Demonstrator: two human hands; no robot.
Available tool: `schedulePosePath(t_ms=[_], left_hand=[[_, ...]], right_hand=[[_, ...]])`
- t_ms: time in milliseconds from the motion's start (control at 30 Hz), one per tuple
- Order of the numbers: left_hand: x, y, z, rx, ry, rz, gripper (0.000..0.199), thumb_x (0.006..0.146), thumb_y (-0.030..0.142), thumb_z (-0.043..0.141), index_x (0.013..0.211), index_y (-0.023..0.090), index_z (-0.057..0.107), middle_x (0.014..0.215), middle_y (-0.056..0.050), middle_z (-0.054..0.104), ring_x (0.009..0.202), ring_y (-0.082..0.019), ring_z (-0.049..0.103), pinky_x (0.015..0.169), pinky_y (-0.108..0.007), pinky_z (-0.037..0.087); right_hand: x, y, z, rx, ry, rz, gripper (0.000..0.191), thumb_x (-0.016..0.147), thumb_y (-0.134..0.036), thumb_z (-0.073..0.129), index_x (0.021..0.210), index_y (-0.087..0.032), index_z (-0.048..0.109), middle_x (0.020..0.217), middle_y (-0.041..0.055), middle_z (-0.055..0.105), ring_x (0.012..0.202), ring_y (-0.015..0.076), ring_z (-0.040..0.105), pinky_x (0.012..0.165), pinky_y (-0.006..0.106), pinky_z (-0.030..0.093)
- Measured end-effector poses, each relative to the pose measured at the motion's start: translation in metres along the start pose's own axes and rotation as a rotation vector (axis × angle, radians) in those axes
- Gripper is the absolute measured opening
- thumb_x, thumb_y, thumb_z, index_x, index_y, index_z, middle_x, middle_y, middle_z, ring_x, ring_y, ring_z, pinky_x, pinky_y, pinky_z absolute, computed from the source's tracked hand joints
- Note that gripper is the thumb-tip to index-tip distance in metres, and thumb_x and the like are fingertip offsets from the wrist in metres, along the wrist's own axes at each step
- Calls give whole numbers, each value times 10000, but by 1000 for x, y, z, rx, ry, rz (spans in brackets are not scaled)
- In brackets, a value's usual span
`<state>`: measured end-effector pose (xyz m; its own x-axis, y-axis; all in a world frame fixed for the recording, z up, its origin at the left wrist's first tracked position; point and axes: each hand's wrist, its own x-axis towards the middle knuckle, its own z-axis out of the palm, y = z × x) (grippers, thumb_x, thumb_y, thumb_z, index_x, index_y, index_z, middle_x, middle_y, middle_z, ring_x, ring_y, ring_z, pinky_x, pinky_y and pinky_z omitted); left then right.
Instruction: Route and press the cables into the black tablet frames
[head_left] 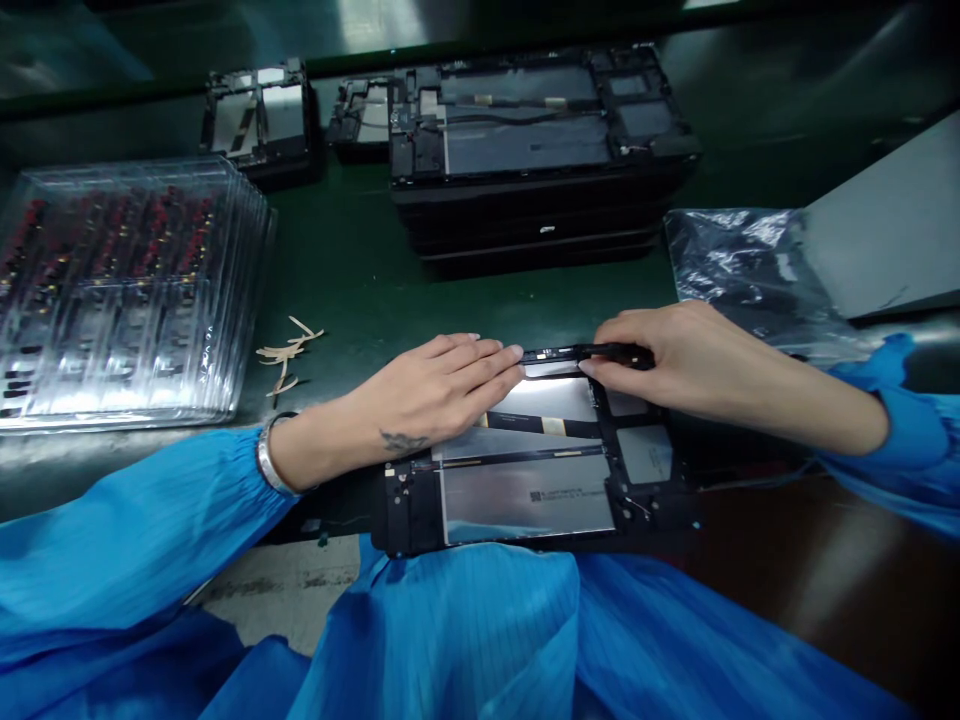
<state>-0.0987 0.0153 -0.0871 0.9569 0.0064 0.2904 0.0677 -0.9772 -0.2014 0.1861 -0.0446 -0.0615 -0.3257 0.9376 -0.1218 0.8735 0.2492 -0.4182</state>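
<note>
A black device frame (525,490) with silver battery panels lies at the table's front edge, close to my body. My left hand (450,385) rests palm down over its upper left part, fingers stretched out and pointing right. My right hand (656,350) pinches a dark, slim tool (626,353) at the frame's far edge. The tool's tip lies near my left fingertips. The frame's upper left corner is hidden under my left hand.
Several similar black frames (536,200) are stacked at the back, with smaller stacks (259,125) beside them. Clear trays of parts (112,350) stand left. Beige strips (285,352) lie near my left wrist. A plastic bag (742,260) and pale box (892,225) are right.
</note>
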Motion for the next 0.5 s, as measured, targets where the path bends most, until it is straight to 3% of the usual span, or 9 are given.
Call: schedulePosePath(t_ms=[300, 500], left_hand=[[8, 5, -7, 114, -15, 44, 333, 1062, 126, 453, 1328, 21, 624, 1346, -200, 676, 1209, -297, 685, 1008, -405, 573], [28, 17, -7, 216, -30, -3, 328, 1047, 95, 437, 1309, 53, 630, 1109, -168, 717, 1018, -270, 696, 838, -371, 535]], right_hand=[[-2, 0, 4, -14, 14, -11, 309, 944, -410, 535, 759, -201, 668, 762, 63, 680, 627, 199, 581, 582, 318, 319], [0, 5, 9, -96, 60, -33, 241, 945, -330, 554, 780, -190, 659, 734, 40, 642, 625, 176, 556, 570, 304, 302]])
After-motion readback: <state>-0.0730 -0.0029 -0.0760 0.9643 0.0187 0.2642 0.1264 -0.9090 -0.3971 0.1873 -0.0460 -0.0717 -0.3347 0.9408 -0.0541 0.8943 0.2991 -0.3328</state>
